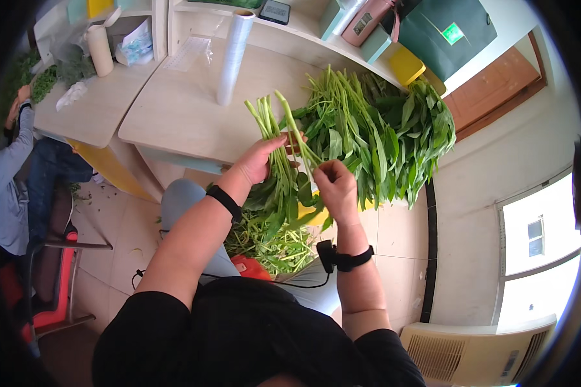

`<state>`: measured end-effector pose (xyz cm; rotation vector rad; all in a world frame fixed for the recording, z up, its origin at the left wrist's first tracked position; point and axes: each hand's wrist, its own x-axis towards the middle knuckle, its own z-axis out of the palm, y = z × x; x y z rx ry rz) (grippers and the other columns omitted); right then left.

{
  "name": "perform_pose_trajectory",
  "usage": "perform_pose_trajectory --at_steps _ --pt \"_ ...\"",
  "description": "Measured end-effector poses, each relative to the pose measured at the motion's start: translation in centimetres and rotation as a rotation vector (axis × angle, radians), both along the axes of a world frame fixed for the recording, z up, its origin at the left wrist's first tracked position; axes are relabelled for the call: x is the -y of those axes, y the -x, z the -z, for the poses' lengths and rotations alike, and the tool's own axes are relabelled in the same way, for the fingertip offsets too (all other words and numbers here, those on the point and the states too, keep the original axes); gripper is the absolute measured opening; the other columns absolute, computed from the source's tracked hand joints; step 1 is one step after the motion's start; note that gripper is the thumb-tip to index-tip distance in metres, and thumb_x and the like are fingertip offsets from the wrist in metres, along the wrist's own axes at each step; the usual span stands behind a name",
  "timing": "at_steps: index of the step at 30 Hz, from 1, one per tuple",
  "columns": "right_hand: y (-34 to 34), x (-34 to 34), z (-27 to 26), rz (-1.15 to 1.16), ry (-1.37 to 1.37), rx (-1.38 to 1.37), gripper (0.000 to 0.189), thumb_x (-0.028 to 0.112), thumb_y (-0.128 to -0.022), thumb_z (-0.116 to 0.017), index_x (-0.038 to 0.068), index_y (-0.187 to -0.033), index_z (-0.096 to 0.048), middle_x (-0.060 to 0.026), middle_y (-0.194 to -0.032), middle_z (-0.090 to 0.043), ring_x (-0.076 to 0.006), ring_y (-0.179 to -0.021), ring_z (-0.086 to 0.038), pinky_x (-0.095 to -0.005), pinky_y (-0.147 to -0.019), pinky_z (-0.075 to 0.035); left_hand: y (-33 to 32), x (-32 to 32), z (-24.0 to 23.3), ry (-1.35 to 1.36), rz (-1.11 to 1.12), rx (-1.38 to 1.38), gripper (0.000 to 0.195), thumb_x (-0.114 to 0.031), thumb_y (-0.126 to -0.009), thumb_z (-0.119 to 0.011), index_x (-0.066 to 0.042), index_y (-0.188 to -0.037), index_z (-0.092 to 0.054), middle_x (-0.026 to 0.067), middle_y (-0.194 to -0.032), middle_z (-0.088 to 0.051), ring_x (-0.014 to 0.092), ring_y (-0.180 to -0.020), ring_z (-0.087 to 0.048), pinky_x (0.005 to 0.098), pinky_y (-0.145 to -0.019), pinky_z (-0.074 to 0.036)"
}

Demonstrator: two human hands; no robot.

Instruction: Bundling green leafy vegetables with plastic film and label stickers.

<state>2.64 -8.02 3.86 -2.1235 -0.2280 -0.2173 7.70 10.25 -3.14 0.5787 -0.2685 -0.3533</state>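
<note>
My left hand (261,157) is closed around a small bunch of leafy green stems (282,169), cut ends up and leaves hanging down. Pinched in my right hand (336,186) is a leafy stalk (298,133) that slants up to the left, beside the bunch. A large pile of long-leaved greens (363,130), which look like water spinach, lies on the right side of the desk (189,111), just beyond my hands. Below them, between my knees, sits a heap of loose stems and leaves (276,242); what holds it is mostly hidden.
A roll of cling film (235,58) stands upright on the desk. At the left, a co-worker's hand (23,94) is at other greens (43,83). Near it are a cream bottle (99,51) and crumpled tissue (71,95). A red chair (60,290) is at lower left.
</note>
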Motion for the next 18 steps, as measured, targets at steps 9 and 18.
perform_pose_trajectory --at_steps 9,18 --pt "1.6 -1.4 1.3 -0.023 0.048 -0.041 0.016 0.013 -0.079 -0.062 -0.002 -0.085 -0.061 -0.0107 -0.068 -0.063 -0.0153 -0.062 -0.060 -0.0286 -0.061 -0.048 0.9 0.4 -0.8 0.065 0.019 0.066 0.023 -0.031 -0.091 -0.054 -0.009 -0.098 -0.056 0.0158 -0.115 -0.060 0.029 -0.114 -0.054 0.0445 -0.095 -0.044" --pt "2.1 -0.7 0.9 -0.069 -0.050 -0.008 0.017 0.011 -0.083 -0.062 -0.002 -0.095 -0.061 -0.0136 -0.084 -0.064 -0.0211 -0.077 -0.063 -0.0311 -0.071 -0.048 -0.4 -0.3 -2.4 -0.030 -0.114 -0.206 0.016 -0.024 -0.090 -0.057 -0.009 -0.085 -0.053 0.0065 -0.076 -0.060 0.023 -0.077 -0.062 0.0429 -0.078 -0.053"
